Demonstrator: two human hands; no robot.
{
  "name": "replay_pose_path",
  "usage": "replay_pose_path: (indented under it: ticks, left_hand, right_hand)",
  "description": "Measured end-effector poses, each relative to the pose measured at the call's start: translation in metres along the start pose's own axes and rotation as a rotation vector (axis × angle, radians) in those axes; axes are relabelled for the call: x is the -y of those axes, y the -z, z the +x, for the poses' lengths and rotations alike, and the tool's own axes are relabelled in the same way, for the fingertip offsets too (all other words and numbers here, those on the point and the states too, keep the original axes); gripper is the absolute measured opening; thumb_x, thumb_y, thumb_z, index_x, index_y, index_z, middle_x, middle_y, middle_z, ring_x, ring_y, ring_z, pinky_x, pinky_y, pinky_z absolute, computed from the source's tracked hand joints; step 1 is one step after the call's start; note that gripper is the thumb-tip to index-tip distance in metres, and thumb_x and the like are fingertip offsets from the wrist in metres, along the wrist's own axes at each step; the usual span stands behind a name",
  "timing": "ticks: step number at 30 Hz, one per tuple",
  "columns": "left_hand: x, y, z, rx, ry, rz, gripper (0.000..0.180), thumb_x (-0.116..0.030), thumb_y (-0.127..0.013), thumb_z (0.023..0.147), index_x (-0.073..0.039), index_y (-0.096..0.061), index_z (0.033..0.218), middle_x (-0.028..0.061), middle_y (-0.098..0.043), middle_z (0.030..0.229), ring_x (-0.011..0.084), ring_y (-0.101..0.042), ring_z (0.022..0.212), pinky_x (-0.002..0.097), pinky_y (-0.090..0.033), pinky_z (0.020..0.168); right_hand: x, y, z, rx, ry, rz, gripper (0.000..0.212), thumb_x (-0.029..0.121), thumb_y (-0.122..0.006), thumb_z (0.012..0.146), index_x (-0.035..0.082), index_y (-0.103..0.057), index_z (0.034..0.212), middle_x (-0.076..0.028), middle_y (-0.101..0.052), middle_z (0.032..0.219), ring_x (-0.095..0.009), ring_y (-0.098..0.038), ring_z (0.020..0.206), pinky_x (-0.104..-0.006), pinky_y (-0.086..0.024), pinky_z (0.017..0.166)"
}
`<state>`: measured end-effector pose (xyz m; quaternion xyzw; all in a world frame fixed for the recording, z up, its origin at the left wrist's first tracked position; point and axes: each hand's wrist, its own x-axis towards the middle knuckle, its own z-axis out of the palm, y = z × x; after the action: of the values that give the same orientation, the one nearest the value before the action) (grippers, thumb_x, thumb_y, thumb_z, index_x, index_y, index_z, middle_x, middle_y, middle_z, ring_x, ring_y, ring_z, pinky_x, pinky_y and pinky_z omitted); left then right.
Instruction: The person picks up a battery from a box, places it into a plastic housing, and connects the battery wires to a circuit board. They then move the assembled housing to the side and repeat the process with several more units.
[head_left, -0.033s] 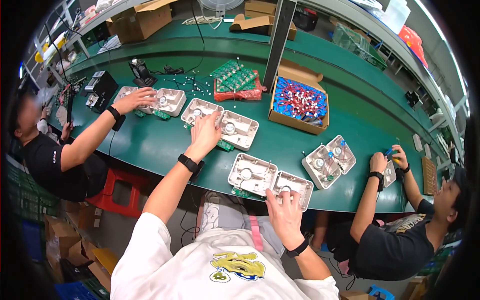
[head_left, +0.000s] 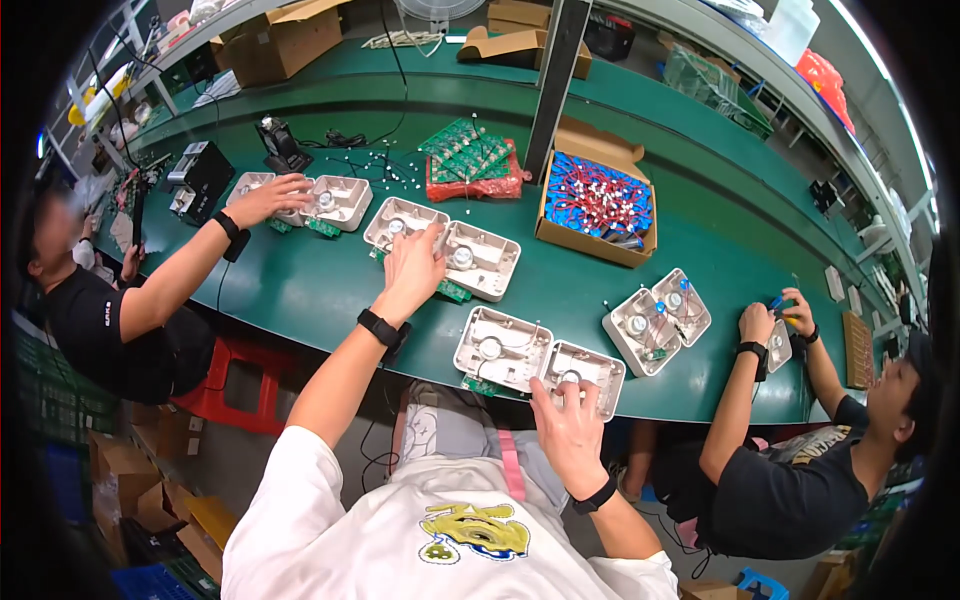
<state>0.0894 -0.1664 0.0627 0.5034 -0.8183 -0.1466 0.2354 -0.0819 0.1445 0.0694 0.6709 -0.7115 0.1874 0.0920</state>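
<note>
White case gripped by my right hand, board just left; left hand: grip unclear. Tugging could send board off table.

We are recording a plain green desk, off-white housings, green circuit boards and red wrapping. We are noting blue components with red leads and white connectors, and a brown carton. We are observing a white shirt bearing a yellow-and-blue print, black wristbands and a red stool.
</note>
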Motion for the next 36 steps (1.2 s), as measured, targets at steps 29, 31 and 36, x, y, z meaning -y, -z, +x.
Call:
replay_pose_path:
  ticks: [29,31,36]
  left_hand:
    - [-0.080,0.045,-0.134,-0.015,-0.524,-0.232,0.029,-0.014,-0.082,0.085,-0.004,-0.069,0.109,0.0128,-0.066,0.114,0.0369,-0.063,0.108,0.0512,-0.053,0.091]
    - [-0.078,0.028,-0.160,0.044,-0.524,-0.200,0.028,-0.014,-0.082,0.085,-0.004,-0.068,0.107,0.0130,-0.065,0.115,0.0369,-0.062,0.110,0.0516,-0.053,0.093]
    - [-0.060,0.019,-0.159,0.103,-0.539,-0.076,0.026,-0.011,-0.082,0.082,-0.003,-0.069,0.102,0.0132,-0.064,0.120,0.0369,-0.060,0.117,0.0528,-0.048,0.104]
  right_hand:
    - [-0.035,0.028,0.013,-0.199,-0.104,0.267,0.032,0.005,-0.078,0.086,0.005,-0.072,0.117,-0.013,-0.066,0.108,-0.035,-0.063,0.105,-0.0455,-0.056,0.086]
    - [-0.049,0.030,0.015,-0.186,-0.207,0.191,0.030,0.003,-0.075,0.088,0.004,-0.072,0.118,-0.014,-0.067,0.109,-0.036,-0.064,0.104,-0.0469,-0.055,0.089]
    - [-0.063,0.026,0.014,0.052,-0.229,0.162,0.031,0.001,-0.072,0.090,0.002,-0.071,0.120,-0.015,-0.068,0.113,-0.035,-0.066,0.099,-0.0447,-0.054,0.087]
